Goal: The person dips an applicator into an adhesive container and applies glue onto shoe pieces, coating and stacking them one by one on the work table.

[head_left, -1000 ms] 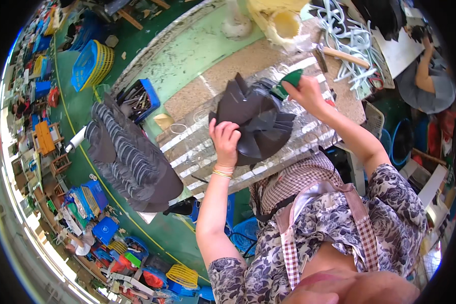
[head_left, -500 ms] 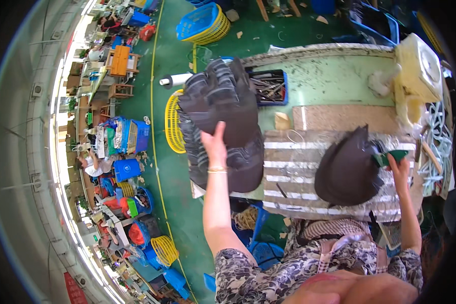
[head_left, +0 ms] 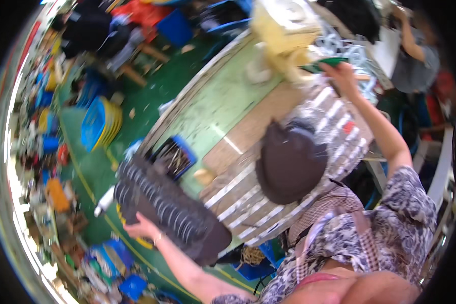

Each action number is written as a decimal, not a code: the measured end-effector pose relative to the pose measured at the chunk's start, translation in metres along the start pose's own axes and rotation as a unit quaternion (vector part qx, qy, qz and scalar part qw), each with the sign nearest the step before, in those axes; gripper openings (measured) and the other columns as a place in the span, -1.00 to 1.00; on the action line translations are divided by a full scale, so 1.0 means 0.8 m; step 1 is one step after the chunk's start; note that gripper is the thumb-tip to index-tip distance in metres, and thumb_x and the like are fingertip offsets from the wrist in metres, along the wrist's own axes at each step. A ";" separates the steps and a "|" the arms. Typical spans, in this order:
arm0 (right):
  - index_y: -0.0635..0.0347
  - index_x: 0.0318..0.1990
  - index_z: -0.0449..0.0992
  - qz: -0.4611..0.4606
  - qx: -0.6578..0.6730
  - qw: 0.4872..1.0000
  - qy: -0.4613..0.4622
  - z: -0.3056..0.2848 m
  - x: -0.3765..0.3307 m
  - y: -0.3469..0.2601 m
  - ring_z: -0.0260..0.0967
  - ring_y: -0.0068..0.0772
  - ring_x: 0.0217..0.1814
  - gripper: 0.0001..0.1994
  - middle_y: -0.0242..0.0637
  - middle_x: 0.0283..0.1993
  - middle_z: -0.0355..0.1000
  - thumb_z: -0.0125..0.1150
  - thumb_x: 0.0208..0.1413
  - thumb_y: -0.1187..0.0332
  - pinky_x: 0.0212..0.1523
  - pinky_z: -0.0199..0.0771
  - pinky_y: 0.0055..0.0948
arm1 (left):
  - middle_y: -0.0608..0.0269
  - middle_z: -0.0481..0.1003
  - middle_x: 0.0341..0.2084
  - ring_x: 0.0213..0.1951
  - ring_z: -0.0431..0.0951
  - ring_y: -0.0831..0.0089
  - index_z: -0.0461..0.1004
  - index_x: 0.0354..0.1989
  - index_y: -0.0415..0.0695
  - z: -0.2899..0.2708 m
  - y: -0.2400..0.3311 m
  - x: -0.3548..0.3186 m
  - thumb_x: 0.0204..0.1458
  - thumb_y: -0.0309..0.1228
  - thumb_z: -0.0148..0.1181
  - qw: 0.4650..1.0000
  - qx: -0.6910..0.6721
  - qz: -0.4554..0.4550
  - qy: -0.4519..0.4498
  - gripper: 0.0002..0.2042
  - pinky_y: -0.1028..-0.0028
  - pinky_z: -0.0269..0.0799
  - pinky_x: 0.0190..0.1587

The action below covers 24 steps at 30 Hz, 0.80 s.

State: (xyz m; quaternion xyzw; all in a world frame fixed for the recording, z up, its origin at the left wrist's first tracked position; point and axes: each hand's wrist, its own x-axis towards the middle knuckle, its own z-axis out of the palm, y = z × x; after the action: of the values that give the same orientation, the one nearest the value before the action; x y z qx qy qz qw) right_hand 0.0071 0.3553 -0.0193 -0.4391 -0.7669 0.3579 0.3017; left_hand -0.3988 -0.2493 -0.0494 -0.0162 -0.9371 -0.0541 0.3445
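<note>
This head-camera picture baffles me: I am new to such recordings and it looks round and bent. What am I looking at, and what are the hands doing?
The camera sits on a person's head and looks down through a very wide lens, so straight edges curve. The two arms coming from the bottom belong to that person. The left hand rests on the edge of a long stack of dark ribbed parts at the near left end of the workbench. The right hand reaches far across the bench and holds a flat green tool; the picture is blurred there, so I cannot tell its kind. Between them a single dark rounded piece lies on the striped bench top. A blue tray of small metal bits sits beside the stack.
</note>
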 end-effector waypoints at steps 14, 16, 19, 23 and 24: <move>0.14 -0.33 0.46 0.257 0.331 0.861 -0.289 -0.055 -0.007 0.061 0.42 -0.67 -0.48 -0.77 -0.44 -0.44 0.46 0.20 0.03 0.17 -0.43 0.44 -0.70 | -0.12 0.08 0.11 0.11 0.09 -0.04 0.04 0.19 -0.27 -0.256 0.423 -0.363 -0.16 -0.17 0.28 0.809 -0.317 0.287 -0.404 -0.22 0.09 -0.05 0.14; 0.17 -0.30 0.47 0.220 0.350 0.849 -0.329 -0.036 -0.049 0.046 0.43 -0.59 -0.46 -0.72 -0.39 -0.42 0.47 0.26 -0.03 0.15 -0.40 0.46 -0.62 | -0.12 0.08 0.12 0.12 0.08 -0.05 0.04 0.20 -0.25 -0.258 0.422 -0.358 -0.18 -0.19 0.31 0.820 -0.278 0.295 -0.404 -0.21 0.10 -0.05 0.15; 0.24 -0.40 0.50 0.037 0.055 0.903 -0.425 -0.009 -0.102 0.049 0.37 -0.50 -0.54 -0.68 -0.30 -0.58 0.42 0.30 -0.14 0.13 -0.47 0.36 -0.48 | -0.10 0.06 0.14 0.13 0.08 -0.05 0.04 0.21 -0.22 -0.253 0.419 -0.378 -0.21 -0.16 0.32 0.829 -0.258 0.298 -0.398 -0.18 0.10 -0.03 0.16; 0.27 -0.46 0.48 0.017 0.160 0.942 -0.296 0.023 -0.092 0.044 0.37 -0.37 -0.58 -0.70 -0.20 -0.64 0.40 0.22 -0.20 0.17 -0.50 0.36 -0.43 | -0.08 0.07 0.15 0.12 0.10 -0.03 0.05 0.21 -0.21 -0.267 0.430 -0.368 -0.21 -0.18 0.32 0.827 -0.236 0.308 -0.406 -0.20 0.10 0.01 0.14; 0.27 -0.45 0.48 0.017 0.158 0.936 -0.313 0.017 -0.093 0.049 0.40 -0.39 -0.54 -0.71 -0.18 -0.59 0.44 0.22 -0.21 0.19 -0.46 0.39 -0.45 | -0.09 0.08 0.14 0.12 0.10 -0.03 0.06 0.20 -0.22 -0.267 0.437 -0.366 -0.21 -0.18 0.32 0.825 -0.239 0.310 -0.407 -0.20 0.11 0.02 0.14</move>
State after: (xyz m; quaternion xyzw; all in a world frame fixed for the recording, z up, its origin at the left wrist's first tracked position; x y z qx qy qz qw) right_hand 0.0463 0.2993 -0.0698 -0.2646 -0.7483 0.5990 0.1056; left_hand -0.0144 0.0759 -0.0455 -0.4086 -0.8956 -0.1549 -0.0837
